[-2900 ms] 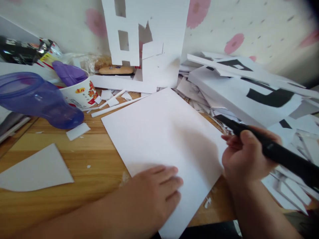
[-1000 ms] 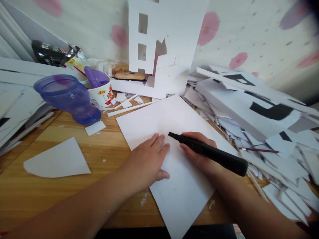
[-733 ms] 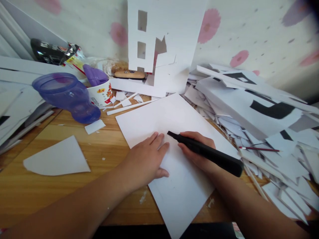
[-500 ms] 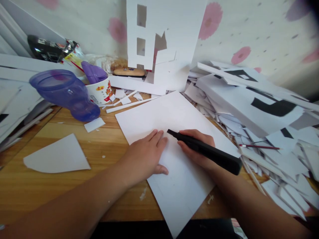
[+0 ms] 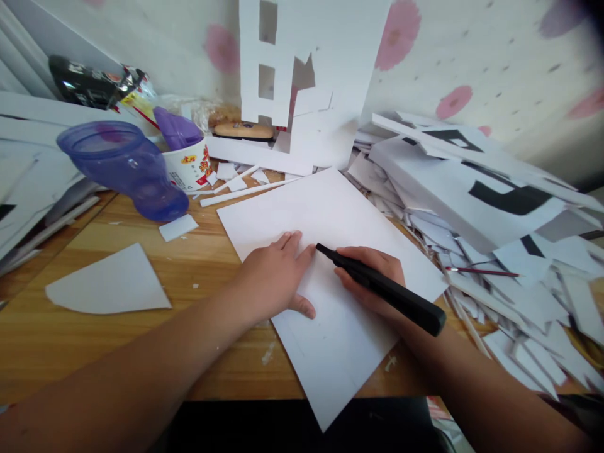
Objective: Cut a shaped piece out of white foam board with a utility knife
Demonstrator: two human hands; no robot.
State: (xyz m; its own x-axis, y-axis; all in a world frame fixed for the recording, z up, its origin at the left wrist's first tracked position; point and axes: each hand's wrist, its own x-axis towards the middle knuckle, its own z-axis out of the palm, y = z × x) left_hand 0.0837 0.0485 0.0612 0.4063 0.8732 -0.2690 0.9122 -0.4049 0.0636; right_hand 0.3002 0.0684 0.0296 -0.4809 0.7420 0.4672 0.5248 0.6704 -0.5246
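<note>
A large white sheet of stiff board (image 5: 325, 201) lies at an angle on the wooden table, with one corner jutting past the front edge. My left hand (image 5: 278, 277) rests flat on its left part, fingers spread and thumb apart. In my right hand (image 5: 370, 277) is a black utility knife (image 5: 391, 289), held like a pen. Its dark blade tip points up-left and is close to my left index fingertip; whether the tip touches the sheet I cannot tell. No cut line shows clearly on the sheet.
A curved white offcut (image 5: 111, 283) lies at left, below a purple translucent boot-shaped cup (image 5: 127, 167) and a paper tub (image 5: 189, 167). Paper scraps (image 5: 514, 308) and a thin brush (image 5: 486, 272) crowd the right. A cut-out white panel (image 5: 330, 63) stands behind.
My left hand's fingers have shifted slightly, the index finger now nearer the blade tip. The knife's rear end has swung a little lower and left. The whole view has moved slightly.
</note>
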